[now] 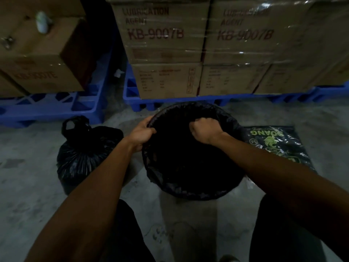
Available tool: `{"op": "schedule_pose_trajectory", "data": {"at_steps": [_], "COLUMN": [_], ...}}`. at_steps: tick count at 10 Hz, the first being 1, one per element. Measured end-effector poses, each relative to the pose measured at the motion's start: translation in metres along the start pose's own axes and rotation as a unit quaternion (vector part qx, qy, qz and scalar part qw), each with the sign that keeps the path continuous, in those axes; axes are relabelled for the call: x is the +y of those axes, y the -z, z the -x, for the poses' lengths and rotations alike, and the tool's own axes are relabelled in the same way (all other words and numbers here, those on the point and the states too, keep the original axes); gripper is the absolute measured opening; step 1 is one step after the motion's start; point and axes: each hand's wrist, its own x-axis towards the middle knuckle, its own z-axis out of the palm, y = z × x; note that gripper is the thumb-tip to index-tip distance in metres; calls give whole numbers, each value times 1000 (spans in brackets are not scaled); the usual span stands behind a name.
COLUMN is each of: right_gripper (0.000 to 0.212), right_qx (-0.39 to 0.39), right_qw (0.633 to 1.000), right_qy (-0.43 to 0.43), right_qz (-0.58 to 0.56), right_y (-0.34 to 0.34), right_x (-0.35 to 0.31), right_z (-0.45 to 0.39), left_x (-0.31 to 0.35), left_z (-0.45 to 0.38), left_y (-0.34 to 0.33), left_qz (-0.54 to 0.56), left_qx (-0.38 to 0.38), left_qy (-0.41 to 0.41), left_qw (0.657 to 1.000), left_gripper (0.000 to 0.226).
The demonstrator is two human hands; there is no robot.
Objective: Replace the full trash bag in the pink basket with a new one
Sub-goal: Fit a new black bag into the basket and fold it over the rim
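Observation:
The round basket (pixel 190 193) stands on the floor in front of me, looking dark in the dim light, with a new black trash bag (pixel 188 157) lining it and folded over most of its rim. My left hand (pixel 140 134) grips the rim and bag edge on the left side. Inside the opening near the far right, my right hand (pixel 204 130) is fisted on the bag's plastic. The full trash bag (pixel 85 156), black and knotted at the top, sits on the floor just left of the basket.
A flat pack of trash bags (pixel 277 144) with green print lies on the floor right of the basket. Blue plastic pallets (pixel 188 101) stacked with cardboard boxes (pixel 166 44) stand close behind. The concrete floor (pixel 28 176) spreads around; my dark trouser legs are below.

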Motion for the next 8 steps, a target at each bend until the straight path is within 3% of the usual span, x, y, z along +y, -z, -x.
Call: {"op": "schedule_pose_trajectory", "data": {"at_steps": [1,2,3,4,5,6,7,8], "right_gripper": [29,48,55,53,52,50,50,45], "right_qx": [157,124,69,95,105,93,85,111], "right_qw": [985,963,938,931,926,925,924,932], "right_qy": [-70,-213,-237,-236,-262,-274,-280,-265], "right_qz": [14,-112,-243,-261,-251,-248,-244,-222], "right_y": [12,11,1,-7,-12,-11,-9,3], "right_x": [30,60,76,81,92,103,106,96], "right_z": [13,25,32,37,50,64,64,56], "left_x": [7,0,-1,-6,-18,-7,-4,0], "left_z": [0,-7,-5,-6,-18,-2,-3,-18], "left_y": [-1,3,-4,-11,-17,-41,-49,-42], "left_qz": [43,83,116,114,96,83,51,-61], "left_qx": [66,110,123,110,90,66,95,205], "left_qy": [-7,-35,-37,-26,-4,0,4,-51], "left_qw": [997,990,985,987,991,994,994,976], "left_gripper": [55,58,51,55,75,73,76,101]}}
